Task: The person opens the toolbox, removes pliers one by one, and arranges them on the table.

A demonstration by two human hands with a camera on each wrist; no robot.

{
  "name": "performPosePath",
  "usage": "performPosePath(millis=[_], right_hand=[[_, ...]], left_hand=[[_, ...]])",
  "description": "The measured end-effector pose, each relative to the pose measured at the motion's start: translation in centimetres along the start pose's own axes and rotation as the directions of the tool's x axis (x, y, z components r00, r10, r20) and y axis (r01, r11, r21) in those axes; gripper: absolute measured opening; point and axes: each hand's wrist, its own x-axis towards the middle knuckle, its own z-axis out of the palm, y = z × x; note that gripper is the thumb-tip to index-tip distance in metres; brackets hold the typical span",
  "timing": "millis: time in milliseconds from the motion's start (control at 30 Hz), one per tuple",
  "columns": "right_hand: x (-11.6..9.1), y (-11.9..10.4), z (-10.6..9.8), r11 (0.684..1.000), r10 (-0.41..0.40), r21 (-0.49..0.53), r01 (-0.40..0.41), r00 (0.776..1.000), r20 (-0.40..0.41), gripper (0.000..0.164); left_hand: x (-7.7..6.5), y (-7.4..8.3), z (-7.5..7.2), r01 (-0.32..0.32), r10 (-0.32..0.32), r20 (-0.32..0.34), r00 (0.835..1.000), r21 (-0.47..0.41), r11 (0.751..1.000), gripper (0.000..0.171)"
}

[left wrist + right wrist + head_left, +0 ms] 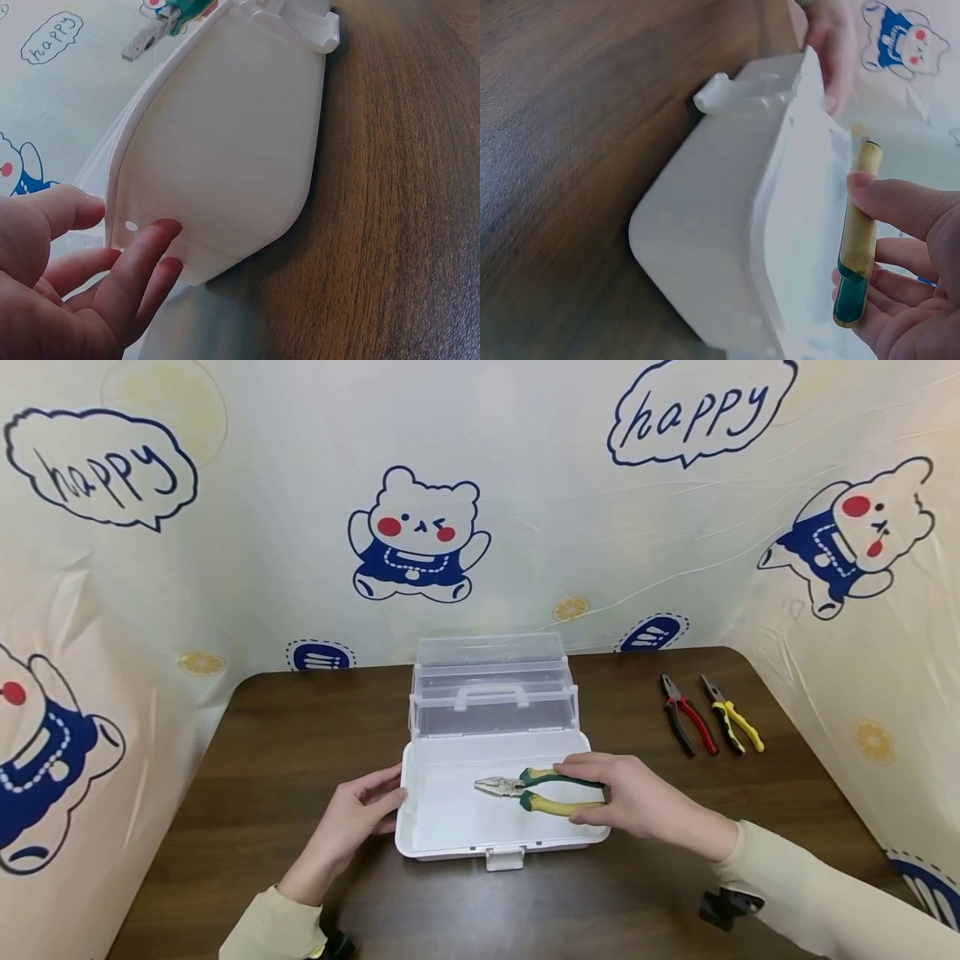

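Note:
My right hand (637, 795) grips the yellow-and-green handles of combination pliers (551, 806), with thumb and fingers on opposite sides. The pliers overlap the inside of a white plastic toolbox (453, 828), their metal nose pointing left. In the right wrist view the handle ends (859, 236) stick out of the grasp above the box's edge. At the box's left side, my left hand (348, 818) holds the wall, thumb at the rim and fingers against the outside. The clear lid (495, 720) with its carrying handle stands folded back behind the box.
Red-and-black pliers (686, 714) and yellow-and-black long-nose pliers (731, 714) lie at the back right of the brown wooden table (300, 727). A latch (505, 860) juts from the box's front. A printed cloth (525, 527) hangs behind and at both sides.

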Motion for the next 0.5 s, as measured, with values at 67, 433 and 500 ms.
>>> performPosePath(millis=[67,433,500], right_hand=[[-0.6,0.2,-0.5,1.0,0.023,-0.007,-0.023,0.999,-0.029,0.058],[-3.7,1.7,-2.5,0.974,0.227,0.02,-0.226,0.967,-0.113,0.059],[-4.2,2.1,-2.8,0.969,0.245,0.022,-0.245,0.96,-0.132,0.06]], left_hand=[[0.0,0.1,0.0,-0.001,0.001,0.0,1.0,0.004,1.0,0.054],[0.2,-0.2,0.0,-0.008,0.008,0.015,1.0,-0.013,1.0,0.055],[0.2,-0.2,0.0,-0.003,0.003,0.012,1.0,-0.015,1.0,0.055]])
